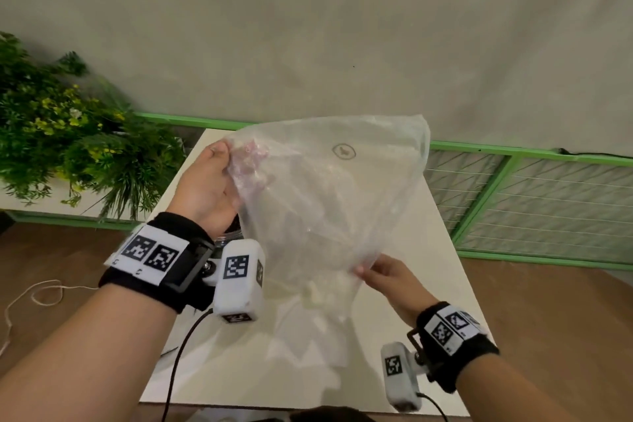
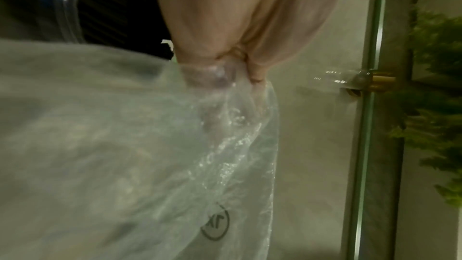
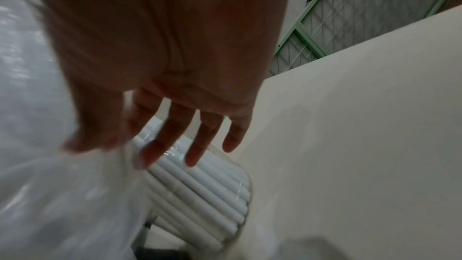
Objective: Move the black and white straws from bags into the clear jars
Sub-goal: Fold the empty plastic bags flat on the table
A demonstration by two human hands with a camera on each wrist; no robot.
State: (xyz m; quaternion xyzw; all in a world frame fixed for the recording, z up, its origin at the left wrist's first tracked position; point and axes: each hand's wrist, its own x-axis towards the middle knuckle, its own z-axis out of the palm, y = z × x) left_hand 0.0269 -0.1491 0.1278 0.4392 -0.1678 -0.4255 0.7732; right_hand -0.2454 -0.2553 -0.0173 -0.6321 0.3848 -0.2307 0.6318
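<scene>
A large clear plastic bag [image 1: 329, 188] hangs above the white table [image 1: 435, 250], and I see no straws inside it. My left hand [image 1: 212, 181] grips its upper left corner, with the film bunched in the fingers [image 2: 225, 74]. My right hand [image 1: 380, 271] pinches its lower right edge. A clear jar [image 3: 246, 183] full of white straws [image 3: 200, 189] stands just below the right hand's fingers [image 3: 192, 157]. Behind the left hand a second clear jar [image 2: 67, 7] holds black straws [image 2: 112, 7]. The bag hides most of both jars in the head view.
A leafy green plant [image 1: 68, 134] stands left of the table. A green-framed wire fence [image 1: 513, 188] runs behind and to the right. A loose string [image 1: 34, 295] lies on the brown floor at the left.
</scene>
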